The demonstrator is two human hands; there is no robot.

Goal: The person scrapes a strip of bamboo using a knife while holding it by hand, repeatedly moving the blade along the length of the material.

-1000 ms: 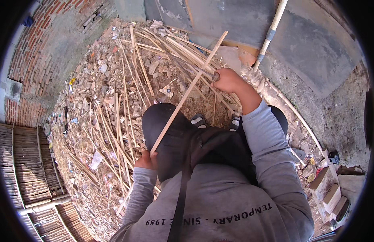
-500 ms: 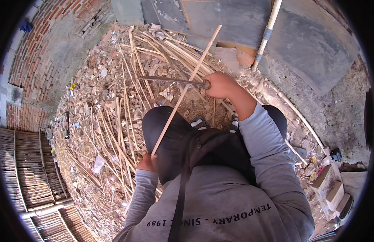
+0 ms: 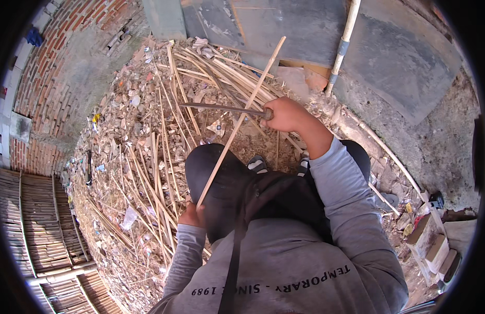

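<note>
Fingers of right hand [image 3: 287, 114] clench blade [image 3: 221, 108]; left hand [image 3: 191, 214] grips stick [image 3: 240, 123]; bamboo litter [image 3: 148, 172] around.

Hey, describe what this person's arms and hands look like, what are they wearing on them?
Both arms are in long grey sweatshirt sleeves. The right sleeve is pushed back a little, leaving the wrist bare; the left sleeve ends in a ribbed cuff at the wrist. The right hand and left hand are bare: no gloves, and no rings or watch show.

Left hand [image 3: 191, 214] grips a bamboo strip [image 3: 241, 120]; right hand [image 3: 287, 114] lays a blade [image 3: 221, 108] across it
</note>
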